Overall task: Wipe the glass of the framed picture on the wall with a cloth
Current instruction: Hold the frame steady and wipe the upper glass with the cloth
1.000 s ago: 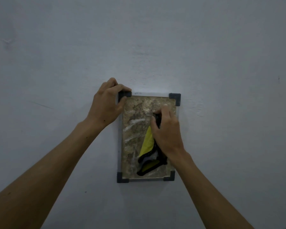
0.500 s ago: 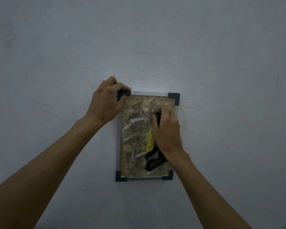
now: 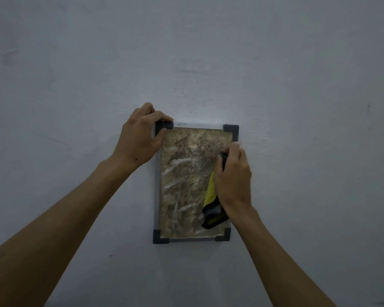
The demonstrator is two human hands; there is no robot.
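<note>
— One picture (image 3: 192, 183), hung at the middle of the frame on the wall (image 3: 75, 74), its glass showing pale streaks down the left and centre. Where is the cloth?

— Against the right side of the glass. The cloth (image 3: 211, 202), yellow with dark edging, is bunched under the right hand (image 3: 232, 178), whose fingers curl round it and press it to the pane just below the upper right corner.

— And the other hand?

— The left hand (image 3: 140, 138) grips the upper left corner, fingers hooked over the top edge, thumb on the front.

— What could go wrong?

— I'd judge the streaks may simply smear if the same patch of cloth keeps rubbing. A hard push near the edge could tilt the picture or shift it on its hanger if the left grip slackens. The loose tail could snag the lower right corner piece.
</note>
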